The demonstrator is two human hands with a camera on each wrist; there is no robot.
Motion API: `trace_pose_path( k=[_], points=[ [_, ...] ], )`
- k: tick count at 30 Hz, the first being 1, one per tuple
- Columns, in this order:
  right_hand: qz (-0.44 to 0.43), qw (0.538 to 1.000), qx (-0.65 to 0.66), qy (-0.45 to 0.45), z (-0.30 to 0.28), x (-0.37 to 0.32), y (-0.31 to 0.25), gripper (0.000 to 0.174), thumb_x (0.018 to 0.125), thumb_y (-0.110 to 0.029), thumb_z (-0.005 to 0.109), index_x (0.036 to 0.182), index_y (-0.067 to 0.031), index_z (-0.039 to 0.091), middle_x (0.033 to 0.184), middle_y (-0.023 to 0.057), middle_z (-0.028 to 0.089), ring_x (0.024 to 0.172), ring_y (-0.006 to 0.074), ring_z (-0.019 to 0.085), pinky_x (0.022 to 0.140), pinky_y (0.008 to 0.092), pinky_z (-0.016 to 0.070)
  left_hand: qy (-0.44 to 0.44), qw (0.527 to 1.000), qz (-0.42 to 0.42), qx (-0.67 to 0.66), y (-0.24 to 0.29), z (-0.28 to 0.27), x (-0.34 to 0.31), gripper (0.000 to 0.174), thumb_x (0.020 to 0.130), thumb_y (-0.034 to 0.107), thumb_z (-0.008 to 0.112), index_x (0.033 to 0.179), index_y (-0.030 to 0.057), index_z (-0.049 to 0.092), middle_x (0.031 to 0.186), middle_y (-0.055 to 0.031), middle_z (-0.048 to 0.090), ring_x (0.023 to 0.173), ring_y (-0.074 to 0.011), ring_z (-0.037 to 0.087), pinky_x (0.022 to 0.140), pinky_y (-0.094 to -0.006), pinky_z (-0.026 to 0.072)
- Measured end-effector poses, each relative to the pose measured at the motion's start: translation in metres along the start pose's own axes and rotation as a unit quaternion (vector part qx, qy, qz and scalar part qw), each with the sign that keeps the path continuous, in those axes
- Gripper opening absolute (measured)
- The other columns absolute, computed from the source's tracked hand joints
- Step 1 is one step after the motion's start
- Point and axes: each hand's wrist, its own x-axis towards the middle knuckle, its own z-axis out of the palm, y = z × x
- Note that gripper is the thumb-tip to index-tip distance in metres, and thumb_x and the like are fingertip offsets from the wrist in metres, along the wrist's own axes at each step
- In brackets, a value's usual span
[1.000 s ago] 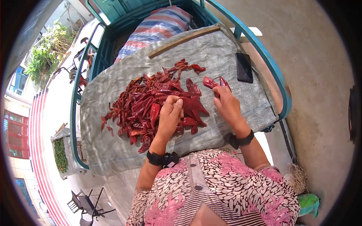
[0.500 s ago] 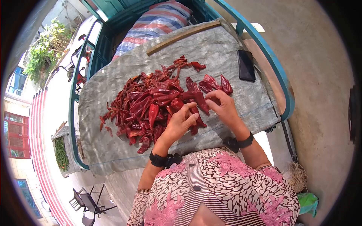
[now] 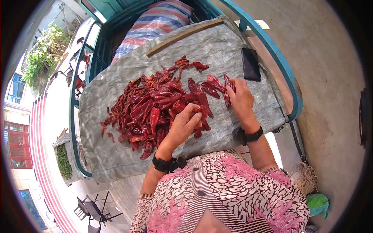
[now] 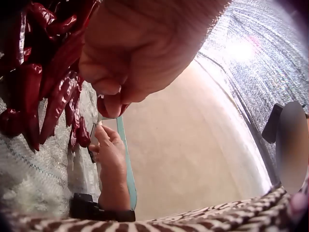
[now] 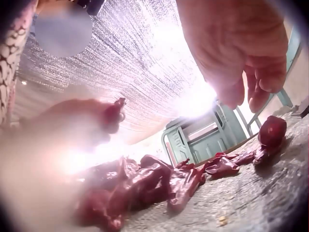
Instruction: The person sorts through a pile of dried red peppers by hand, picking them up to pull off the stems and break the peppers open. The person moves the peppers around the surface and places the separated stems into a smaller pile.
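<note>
1. I have the left hand (image 3: 184,125) pinching a red pepper (image 5: 114,114).
2. Right hand (image 3: 243,101): loosely bent, grasping nothing, beside loose peppers (image 3: 210,89) toward the sheet's (image 3: 254,112) right edge.
3. Pepper pile (image 3: 154,116): toward left edge.

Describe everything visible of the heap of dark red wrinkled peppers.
The heap of dark red wrinkled peppers looks dried, its tapering pods piled loosely at many angles. Smaller, duller, shrivelled ones lie on its left; broader, glossier ones nearer the right. It rests on the grey woven sheet, thinning to a straggling far end. The left hand, pinching a red pepper, is over its near right edge; contact is unclear.
</note>
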Motion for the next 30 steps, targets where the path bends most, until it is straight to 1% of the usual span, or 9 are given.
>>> trace_pose_path(
  k=[4, 10, 11, 12, 17, 24, 26, 27, 30],
  points=[
    [0.059, 0.989, -0.11, -0.086, 0.005, 0.006, 0.01, 0.04, 0.091, -0.029, 0.07, 0.123, -0.0097, 0.057, 0.114, 0.0145, 0.061, 0.098, 0.0392, 0.066, 0.084, 0.0489, 0.0519, 0.003, 0.998, 0.058, 0.006, -0.001, 0.005, 0.003, 0.046, 0.104, 0.018, 0.057, 0.147, 0.007, 0.044, 0.091, -0.0005, 0.066, 0.072, -0.0028, 0.054, 0.057, -0.0196, 0.0437],
    [0.011, 0.981, 0.194, 0.002, 0.009, -0.002, 0.009, 0.046, 0.089, -0.025, 0.074, 0.126, -0.0061, 0.055, 0.106, 0.0173, 0.068, 0.094, 0.034, 0.069, 0.081, 0.0438, 0.0534, -0.005, 0.999, 0.043, 0.014, -0.012, -0.004, 0.001, 0.057, 0.101, 0.013, 0.061, 0.154, 0.0091, 0.037, 0.093, -0.0005, 0.064, 0.073, -0.0033, 0.054, 0.06, -0.0199, 0.0453],
    [0.052, 0.967, 0.237, -0.072, -0.003, -0.007, -0.01, 0.034, 0.091, -0.018, 0.075, 0.118, -0.0034, 0.062, 0.094, 0.0081, 0.069, 0.079, 0.0128, 0.064, 0.069, 0.0287, 0.0511, 0.012, 0.998, 0.053, 0.013, -0.009, -0.002, 0.0, 0.059, 0.101, 0.012, 0.062, 0.154, 0.0096, 0.037, 0.092, -0.0004, 0.064, 0.073, -0.0037, 0.053, 0.06, -0.0205, 0.0454],
    [0.028, 0.957, 0.261, -0.121, -0.013, -0.013, -0.026, 0.03, 0.092, -0.017, 0.074, 0.115, -0.0027, 0.063, 0.091, 0.0073, 0.068, 0.076, 0.0116, 0.062, 0.067, 0.0279, 0.0502, 0.029, 0.997, 0.065, 0.013, -0.005, 0.0, -0.001, 0.06, 0.1, 0.011, 0.063, 0.154, 0.0102, 0.037, 0.092, -0.0002, 0.063, 0.073, -0.004, 0.053, 0.06, -0.0211, 0.0456],
    [-0.077, 0.909, 0.339, -0.231, -0.01, -0.038, -0.055, 0.018, 0.097, -0.019, 0.068, 0.099, -0.0014, 0.067, 0.083, 0.0072, 0.067, 0.069, 0.0087, 0.061, 0.06, 0.0261, 0.0484, 0.028, 0.979, 0.08, 0.183, -0.005, -0.003, -0.002, 0.042, 0.095, 0.011, 0.068, 0.136, 0.0097, 0.058, 0.079, -0.0002, 0.06, 0.067, -0.0063, 0.052, 0.06, -0.026, 0.0452],
    [0.062, 0.858, 0.423, -0.285, -0.005, -0.045, -0.052, 0.022, 0.107, -0.026, 0.053, 0.111, -0.0089, 0.067, 0.082, -0.0021, 0.059, 0.058, 0.0024, 0.05, 0.047, 0.021, 0.0412, -0.025, 0.971, 0.061, 0.229, -0.002, -0.008, -0.009, 0.022, 0.1, 0.02, 0.065, 0.114, 0.003, 0.066, 0.066, -0.0045, 0.053, 0.061, -0.0081, 0.051, 0.058, -0.0286, 0.0447],
    [0.089, 0.867, 0.416, -0.259, -0.013, -0.042, -0.056, 0.023, 0.109, -0.026, 0.049, 0.112, -0.009, 0.065, 0.082, -0.0032, 0.058, 0.056, 0.0015, 0.049, 0.046, 0.0199, 0.0414, -0.005, 0.972, 0.085, 0.221, -0.005, -0.006, -0.007, 0.019, 0.1, 0.023, 0.063, 0.101, 0.0041, 0.061, 0.068, -0.0108, 0.059, 0.061, -0.0233, 0.057, 0.059, -0.0353, 0.0462],
    [0.109, 0.864, 0.4, -0.285, -0.015, -0.036, -0.045, 0.022, 0.107, -0.025, 0.053, 0.12, -0.0087, 0.061, 0.083, 0.0001, 0.06, 0.062, 0.0104, 0.058, 0.054, 0.0273, 0.0487, 0.003, 0.971, 0.098, 0.217, -0.006, -0.005, -0.006, 0.021, 0.101, 0.025, 0.062, 0.095, 0.0046, 0.058, 0.068, -0.014, 0.062, 0.061, -0.0308, 0.06, 0.06, -0.0387, 0.047],
    [-0.034, 0.994, 0.082, -0.06, -0.001, -0.031, -0.019, 0.033, 0.1, -0.021, 0.062, 0.129, -0.0075, 0.056, 0.093, 0.012, 0.066, 0.082, 0.0298, 0.069, 0.071, 0.0408, 0.0549, 0.056, 0.99, -0.013, 0.131, -0.002, -0.008, -0.004, 0.028, 0.104, 0.025, 0.057, 0.087, 0.0038, 0.053, 0.062, -0.0089, 0.056, 0.056, -0.0162, 0.056, 0.056, -0.0324, 0.0442]
  ],
)
